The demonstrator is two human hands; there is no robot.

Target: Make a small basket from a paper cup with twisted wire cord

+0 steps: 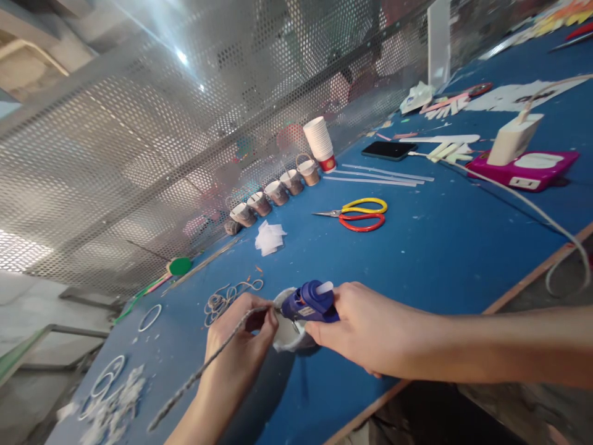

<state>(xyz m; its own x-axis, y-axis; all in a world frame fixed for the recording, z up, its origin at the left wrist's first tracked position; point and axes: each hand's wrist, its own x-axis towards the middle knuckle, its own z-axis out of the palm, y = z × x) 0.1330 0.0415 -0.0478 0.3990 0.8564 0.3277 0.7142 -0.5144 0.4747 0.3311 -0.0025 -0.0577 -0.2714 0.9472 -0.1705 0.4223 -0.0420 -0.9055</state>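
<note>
My right hand [356, 318] is closed around a blue glue gun [306, 301], a white glue stick poking out of its back end. Its nozzle points left, at the rim of a small whitish cup [286, 337]. Between thumb and fingers of my left hand [243, 340] is a grey braided cord [199, 371], pinched close to the nozzle and the cup rim. The cord's loose end trails down to the left over my wrist. Both hands partly hide the cup.
Scissors [364, 214] lie beyond my hands. Several small cups [277, 193] line the mesh panel beside a paper cup stack [319, 141]. Thin string [222, 304], white rings [151, 317], white squares [269, 238], a phone [388, 149] and a magenta power strip [523, 167] with a cable surround the work.
</note>
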